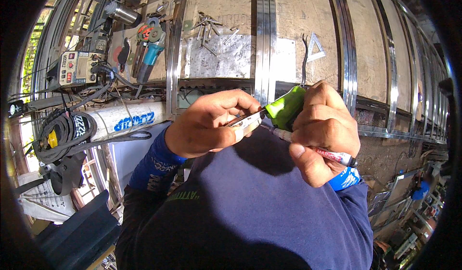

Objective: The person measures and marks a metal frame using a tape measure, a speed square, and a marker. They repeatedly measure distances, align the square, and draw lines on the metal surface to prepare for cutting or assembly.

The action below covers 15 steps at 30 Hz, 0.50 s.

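My left hand (211, 123) is closed around the metal tip of a tape measure blade (245, 120), pinching it between thumb and fingers. My right hand (322, 125) grips the bright green tape measure case (286, 107) and also holds a marker pen (332, 153) that pokes out below the fingers. Both hands meet close to my chest, above my dark blue shirt (260, 207). A thin black cord (304, 60) rises from behind the right hand.
A workbench top (298, 34) crossed by shiny metal strips (264, 39) lies ahead, with loose bolts (209, 29), a metal triangle (315, 48), an angle grinder (151, 53), a welding machine (77, 67) with cables, and a white pipe (125, 118) at left.
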Tool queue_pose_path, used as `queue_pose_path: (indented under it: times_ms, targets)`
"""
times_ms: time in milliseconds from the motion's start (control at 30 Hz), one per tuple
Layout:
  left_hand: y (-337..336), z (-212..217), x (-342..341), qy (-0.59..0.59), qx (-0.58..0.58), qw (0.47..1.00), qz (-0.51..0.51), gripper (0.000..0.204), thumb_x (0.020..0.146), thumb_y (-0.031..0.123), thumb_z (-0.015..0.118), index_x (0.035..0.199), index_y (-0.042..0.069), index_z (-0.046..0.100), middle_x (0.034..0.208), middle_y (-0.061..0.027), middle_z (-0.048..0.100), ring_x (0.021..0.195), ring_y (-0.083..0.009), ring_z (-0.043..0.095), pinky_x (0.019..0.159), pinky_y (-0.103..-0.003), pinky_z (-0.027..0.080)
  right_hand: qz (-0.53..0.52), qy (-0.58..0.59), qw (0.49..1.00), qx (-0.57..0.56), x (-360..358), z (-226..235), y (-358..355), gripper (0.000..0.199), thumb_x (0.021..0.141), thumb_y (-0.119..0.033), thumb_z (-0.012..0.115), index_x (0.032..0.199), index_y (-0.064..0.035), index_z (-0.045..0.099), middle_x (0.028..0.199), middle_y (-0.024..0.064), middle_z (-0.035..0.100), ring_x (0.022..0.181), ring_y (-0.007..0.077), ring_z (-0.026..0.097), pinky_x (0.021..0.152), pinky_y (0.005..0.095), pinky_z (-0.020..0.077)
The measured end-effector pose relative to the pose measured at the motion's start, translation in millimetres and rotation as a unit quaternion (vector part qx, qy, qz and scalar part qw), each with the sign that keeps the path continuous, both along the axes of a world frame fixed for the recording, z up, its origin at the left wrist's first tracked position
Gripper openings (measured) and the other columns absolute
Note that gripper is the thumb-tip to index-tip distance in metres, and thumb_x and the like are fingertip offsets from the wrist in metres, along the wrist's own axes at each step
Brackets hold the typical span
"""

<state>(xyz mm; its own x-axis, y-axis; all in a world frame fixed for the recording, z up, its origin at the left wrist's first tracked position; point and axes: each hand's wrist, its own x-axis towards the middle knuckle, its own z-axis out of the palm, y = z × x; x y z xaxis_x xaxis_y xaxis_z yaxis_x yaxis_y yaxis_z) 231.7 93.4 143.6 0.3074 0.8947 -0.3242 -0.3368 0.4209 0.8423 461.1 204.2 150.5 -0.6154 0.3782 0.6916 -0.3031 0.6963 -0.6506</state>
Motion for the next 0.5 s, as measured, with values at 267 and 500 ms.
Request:
queue_pose_path:
  times_ms: [267,500]
  targets:
    - [0.2,1.4,0.5,0.011,0.016,1.000,-0.006,0.019,0.085,-0.006,0.059,0.103,-0.006,0.063,0.124,-0.0145,0.058,0.105,-0.0149,0.060,0.090,-0.025,0.047,-0.025,-0.003,1.000,0.003,-0.9,-0.1,-2.8,0.013,0.073,-0.012,0.068,0.080,-0.0041,0.060,0.070,0.0099,0.060,0.066,0.0244,0.049,0.062,0.0406,0.0395]
    - [-0.3,2.4,0.8,0.001,0.018,1.000,-0.015,0.029,0.087,-0.005,0.058,0.115,-0.008,0.061,0.121,-0.0094,0.059,0.105,-0.0110,0.059,0.091,-0.023,0.045,-0.024,-0.004,1.000,0.005,-1.9,0.2,-2.9,0.012,0.072,-0.010,0.068,0.080,-0.0036,0.061,0.070,0.0095,0.060,0.066,0.0241,0.049,0.060,0.0399,0.0388]
